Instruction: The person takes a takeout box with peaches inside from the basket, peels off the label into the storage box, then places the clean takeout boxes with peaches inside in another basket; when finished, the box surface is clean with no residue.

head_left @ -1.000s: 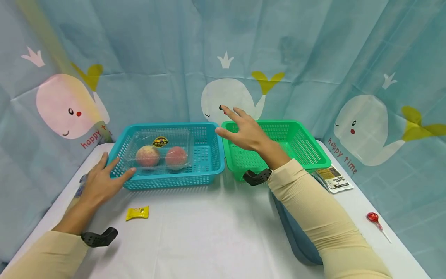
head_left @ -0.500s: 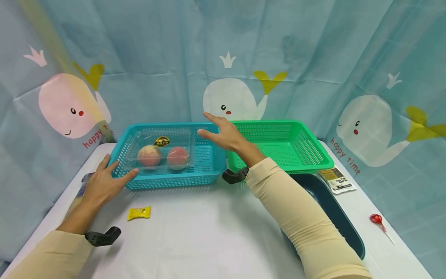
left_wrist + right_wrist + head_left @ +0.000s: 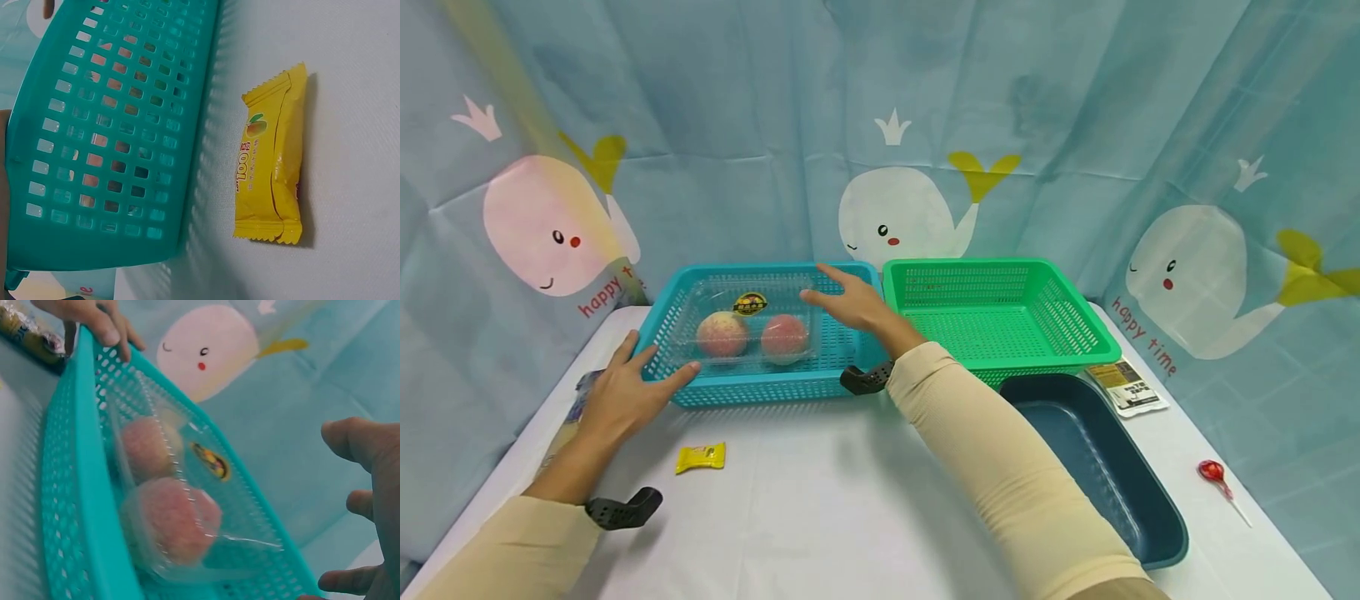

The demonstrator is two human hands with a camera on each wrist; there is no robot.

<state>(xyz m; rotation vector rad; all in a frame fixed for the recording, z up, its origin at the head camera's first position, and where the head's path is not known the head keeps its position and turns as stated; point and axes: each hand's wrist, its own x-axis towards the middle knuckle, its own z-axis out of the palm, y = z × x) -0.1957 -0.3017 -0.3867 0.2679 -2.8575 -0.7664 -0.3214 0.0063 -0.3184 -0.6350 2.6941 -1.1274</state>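
Note:
In the head view a blue plastic basket (image 3: 760, 390) holds a clear plastic box (image 3: 700, 293) with a black-and-gold label. Two peaches, a paler one (image 3: 722, 335) and a redder one (image 3: 785, 337), lie inside the box. My left hand (image 3: 628, 400) rests at the basket's left front corner, fingers spread. My right hand (image 3: 856, 305) hangs over the basket's right part, beside the box, fingers apart and holding nothing; the right wrist view shows its fingers (image 3: 353, 581) apart from the box. A yellow wrapped candy (image 3: 270, 159) lies in front of the basket.
A green basket (image 3: 1000, 362) stands right of the blue one. Before it sits a dark blue tray (image 3: 1176, 533), partly behind my right sleeve. A printed packet (image 3: 1127, 387) and red lollipop (image 3: 1212, 472) lie at the right. Another packet (image 3: 580, 396) is partly hidden by my left hand.
My right hand has moved left and slightly down, from above the green basket to over the blue basket, uncovering more of the dark tray. My left hand has stayed at the corner.

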